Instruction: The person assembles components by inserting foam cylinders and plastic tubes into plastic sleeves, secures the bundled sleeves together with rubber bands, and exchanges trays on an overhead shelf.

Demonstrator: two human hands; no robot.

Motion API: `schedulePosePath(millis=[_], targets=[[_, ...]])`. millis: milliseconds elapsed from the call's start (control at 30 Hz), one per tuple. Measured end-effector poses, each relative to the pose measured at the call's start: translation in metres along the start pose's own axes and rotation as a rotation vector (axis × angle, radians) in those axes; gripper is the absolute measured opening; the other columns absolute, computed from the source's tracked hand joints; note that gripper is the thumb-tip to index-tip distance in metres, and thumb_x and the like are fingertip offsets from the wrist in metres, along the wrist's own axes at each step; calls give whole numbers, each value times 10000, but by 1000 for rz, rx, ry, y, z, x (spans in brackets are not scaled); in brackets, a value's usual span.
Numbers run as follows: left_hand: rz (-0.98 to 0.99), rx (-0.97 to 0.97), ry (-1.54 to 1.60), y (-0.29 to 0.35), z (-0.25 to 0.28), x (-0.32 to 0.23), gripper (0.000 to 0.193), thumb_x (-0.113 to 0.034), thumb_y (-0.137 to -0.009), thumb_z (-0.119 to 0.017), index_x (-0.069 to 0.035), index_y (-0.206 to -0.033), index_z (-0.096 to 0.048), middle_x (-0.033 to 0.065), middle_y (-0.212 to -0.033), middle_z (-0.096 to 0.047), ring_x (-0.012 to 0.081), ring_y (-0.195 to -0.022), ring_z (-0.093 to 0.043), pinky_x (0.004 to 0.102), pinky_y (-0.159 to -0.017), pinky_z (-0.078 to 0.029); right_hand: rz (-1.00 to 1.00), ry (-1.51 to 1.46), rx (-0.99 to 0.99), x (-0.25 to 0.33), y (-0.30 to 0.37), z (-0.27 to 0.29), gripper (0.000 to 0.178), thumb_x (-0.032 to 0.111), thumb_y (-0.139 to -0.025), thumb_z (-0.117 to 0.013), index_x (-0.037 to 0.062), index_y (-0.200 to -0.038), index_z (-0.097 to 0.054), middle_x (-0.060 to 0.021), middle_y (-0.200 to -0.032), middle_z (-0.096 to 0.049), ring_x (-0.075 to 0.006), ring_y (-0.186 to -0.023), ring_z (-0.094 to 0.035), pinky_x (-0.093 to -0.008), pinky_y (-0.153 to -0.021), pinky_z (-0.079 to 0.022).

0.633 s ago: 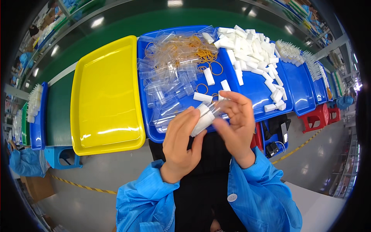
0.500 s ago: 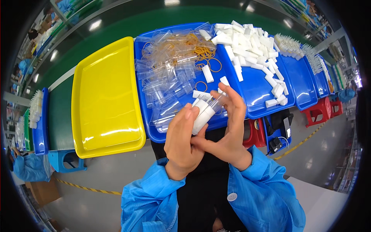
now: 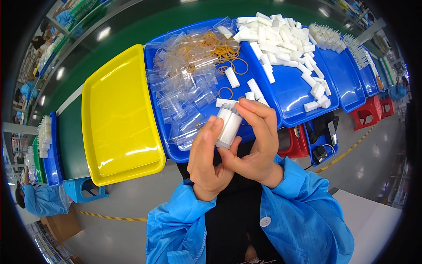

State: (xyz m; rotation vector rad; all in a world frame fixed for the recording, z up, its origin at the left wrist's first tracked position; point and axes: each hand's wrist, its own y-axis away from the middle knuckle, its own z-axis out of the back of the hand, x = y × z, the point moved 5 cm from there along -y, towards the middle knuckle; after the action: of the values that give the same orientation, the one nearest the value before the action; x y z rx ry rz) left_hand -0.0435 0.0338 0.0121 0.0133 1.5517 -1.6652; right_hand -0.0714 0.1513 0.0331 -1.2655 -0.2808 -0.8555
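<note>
Between my two hands I hold a pair of white blocks (image 3: 229,127) side by side, in clear plastic tubes whose ends stick out past the white. My left hand (image 3: 206,163) is closed on their left side, fingertips against the plastic. My right hand (image 3: 256,154) grips the right side, thumb at the lower end and fingers near the upper end. Just beyond my hands, a blue tray (image 3: 178,155) bears a heap of clear plastic tubes (image 3: 187,99), tan rubber bands (image 3: 226,53) and a few loose white blocks (image 3: 231,77).
A yellow tray (image 3: 118,119) stands at the left. The blue tray (image 3: 292,97) to the right carries a pile of white blocks (image 3: 281,42). Farther right, trays hold white bristly pieces (image 3: 325,37). Red stools (image 3: 367,112) and a blue stool (image 3: 83,189) stand below the bench edge.
The white blocks and clear tubes are turned more upright and squared together, and my right fingers have come down onto their upper end. The view has shifted slightly.
</note>
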Motion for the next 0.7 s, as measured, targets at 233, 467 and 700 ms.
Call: schedulePosePath(millis=[233, 467, 700], targets=[[88, 77, 104, -3, 6, 2, 847, 99, -750, -742, 96, -1423, -228, 275, -1220, -568, 342, -1156, -579, 415, -918, -543, -173, -195, 114, -18, -1, 8, 391, 68, -791, -713, 26, -1174, -648, -148, -1272, -494, -282, -1194, -492, -368, -976, -422], [550, 326, 792, -7, -8, -2, 747, 17, -727, -791, 51, -1365, -405, 159, -1325, -446, 274, -1267, -465, 399, -960, -526, -634, -953, 120, -31, -6, -5, 638, 256, -886, -670, -15, -1386, -381, -228, -1369, -448, -322, -1236, -504, -431, -1024, -433], [692, 489, 843, -9, -15, -3, 757, 61, -688, -785, 31, -1358, -436, 134, -1312, -403, 246, -1123, -554, 367, -883, -586, -862, -1108, 273, -41, -12, -6, 459, 218, -961, -585, -2, -1327, -417, -184, -1226, -566, -243, -1081, -613, -356, -858, -562]])
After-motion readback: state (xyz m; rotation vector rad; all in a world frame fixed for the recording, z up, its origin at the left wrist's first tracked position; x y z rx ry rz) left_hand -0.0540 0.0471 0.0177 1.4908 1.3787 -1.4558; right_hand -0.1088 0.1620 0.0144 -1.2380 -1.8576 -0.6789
